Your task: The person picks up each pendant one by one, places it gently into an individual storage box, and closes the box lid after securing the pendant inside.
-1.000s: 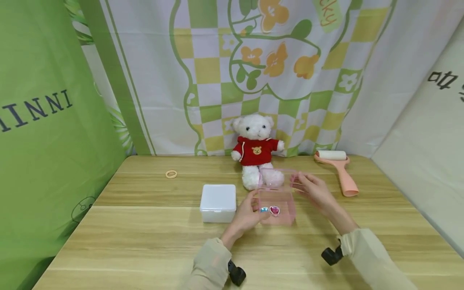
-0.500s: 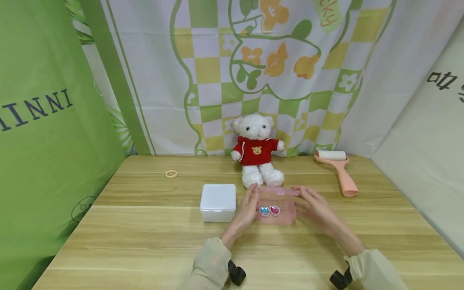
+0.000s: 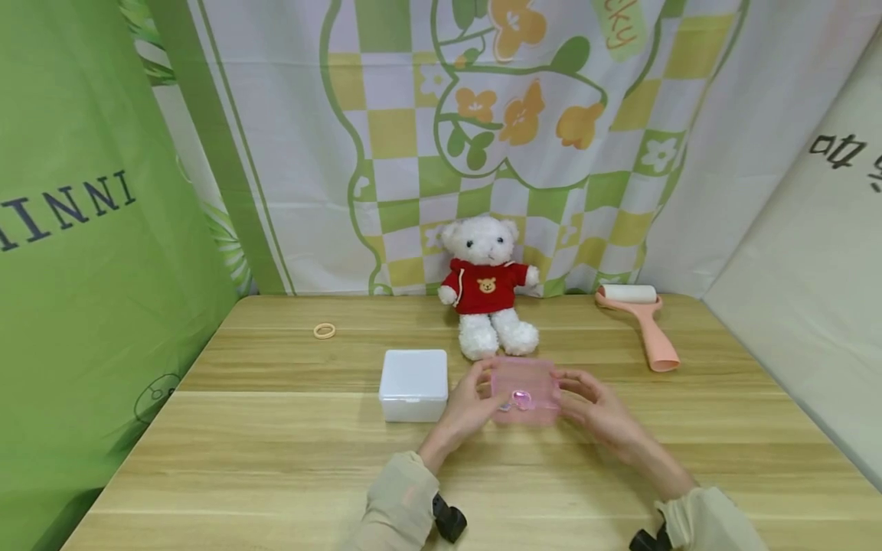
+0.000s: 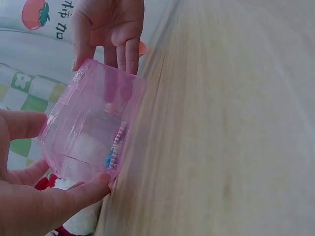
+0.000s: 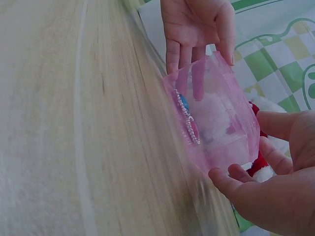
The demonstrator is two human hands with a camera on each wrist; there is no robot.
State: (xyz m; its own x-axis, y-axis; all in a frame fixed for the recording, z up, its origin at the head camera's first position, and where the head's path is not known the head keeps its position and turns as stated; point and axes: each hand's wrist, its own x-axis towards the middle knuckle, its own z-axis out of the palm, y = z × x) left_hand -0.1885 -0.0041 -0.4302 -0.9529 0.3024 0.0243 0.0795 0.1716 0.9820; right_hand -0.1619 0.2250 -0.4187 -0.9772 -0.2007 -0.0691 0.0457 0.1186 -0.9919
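A pink see-through plastic box (image 3: pixel 534 373) with its lid down lies on the table in front of the teddy bear. My left hand (image 3: pixel 470 405) holds its left side, thumb at the front and fingers behind. From the other side my right hand (image 3: pixel 598 407) grips it, its fingertips at the right wall. Inside, two gem pieces with beaded silver edges rest on the box floor: a pink gem (image 3: pixel 521 399) and a blue gem (image 5: pixel 184 102). In the head view, my left thumb partly covers the blue one.
A white lidded box (image 3: pixel 413 386) stands just left of my left hand. The white teddy bear (image 3: pixel 486 291) in a red hoodie sits behind. A pink lint roller (image 3: pixel 648 329) lies back right, a small tan ring (image 3: pixel 325 330) back left.
The pink box's lid, upright a second ago, has swung down over the gems. My right hand has come down from the lid's edge to the box's right side; my left stays at the left.
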